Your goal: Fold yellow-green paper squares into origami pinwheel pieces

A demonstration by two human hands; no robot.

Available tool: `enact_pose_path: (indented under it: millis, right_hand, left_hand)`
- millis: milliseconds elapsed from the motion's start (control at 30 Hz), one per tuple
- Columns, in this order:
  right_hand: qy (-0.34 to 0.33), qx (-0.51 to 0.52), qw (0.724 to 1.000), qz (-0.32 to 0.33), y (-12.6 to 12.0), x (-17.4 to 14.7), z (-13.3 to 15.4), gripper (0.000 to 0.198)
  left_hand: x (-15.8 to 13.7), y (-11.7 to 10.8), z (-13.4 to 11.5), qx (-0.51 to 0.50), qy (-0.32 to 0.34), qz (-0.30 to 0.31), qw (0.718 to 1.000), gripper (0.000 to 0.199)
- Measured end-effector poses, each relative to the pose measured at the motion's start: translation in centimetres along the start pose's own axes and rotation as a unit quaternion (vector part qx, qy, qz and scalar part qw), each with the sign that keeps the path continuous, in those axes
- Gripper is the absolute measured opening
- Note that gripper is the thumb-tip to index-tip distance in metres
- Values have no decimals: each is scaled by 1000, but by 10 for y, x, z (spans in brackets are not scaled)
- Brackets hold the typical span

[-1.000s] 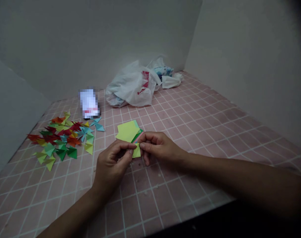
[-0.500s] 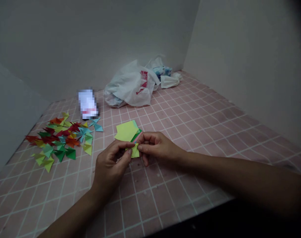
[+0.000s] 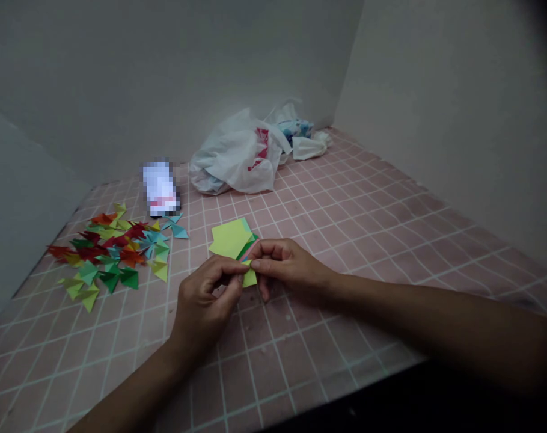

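Observation:
Between my two hands is a small piece of folded yellow paper (image 3: 250, 278), partly covered by my fingers. My left hand (image 3: 210, 290) pinches its left side between thumb and forefinger. On the other side, my right hand (image 3: 280, 264) grips the upper right edge with thumb and forefinger. Just beyond them lies a stack of coloured paper sheets (image 3: 229, 237), yellow on top, with green, blue and pink edges peeking out. To the left spreads a pile of folded paper pieces (image 3: 115, 246) in red, orange, yellow, green and light blue.
A pink tablecloth with white grid lines (image 3: 336, 210) covers the table. Behind the folded pieces stands a phone (image 3: 160, 187), its screen blurred. White plastic bags (image 3: 235, 156) and a blue patterned bundle (image 3: 296, 129) sit near the back wall.
My left hand has shifted slightly right, its fingers now closer to the right hand's. The yellow paper has moved a little right and more of its upper part is covered.

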State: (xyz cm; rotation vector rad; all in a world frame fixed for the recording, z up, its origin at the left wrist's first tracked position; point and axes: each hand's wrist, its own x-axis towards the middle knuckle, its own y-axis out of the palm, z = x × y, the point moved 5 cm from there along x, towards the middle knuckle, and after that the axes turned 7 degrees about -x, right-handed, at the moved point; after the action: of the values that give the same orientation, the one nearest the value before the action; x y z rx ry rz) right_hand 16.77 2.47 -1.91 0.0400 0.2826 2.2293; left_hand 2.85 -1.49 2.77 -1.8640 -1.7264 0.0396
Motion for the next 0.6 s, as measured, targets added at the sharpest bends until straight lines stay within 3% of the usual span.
enact_pose_path:
  millis: [133,267,400,600]
  right_hand:
    - [10,-10,1000,-2,0,0,-1,12]
    - [5,-19,999,-30,-3,2,1,12]
    - [-7,-49,998,-45,-3,1,5,14]
    - [-25,-90,994,-58,-2,-3,9,13]
  left_hand:
    - [-2,1,3,-15,-16,17,1000,10]
    - [-4,0,17,-156,-148,-16,976,10]
    - [-5,4,24,-259,-222,-17,940,16]
    - [-8,10,31,-274,-281,7,920,21]
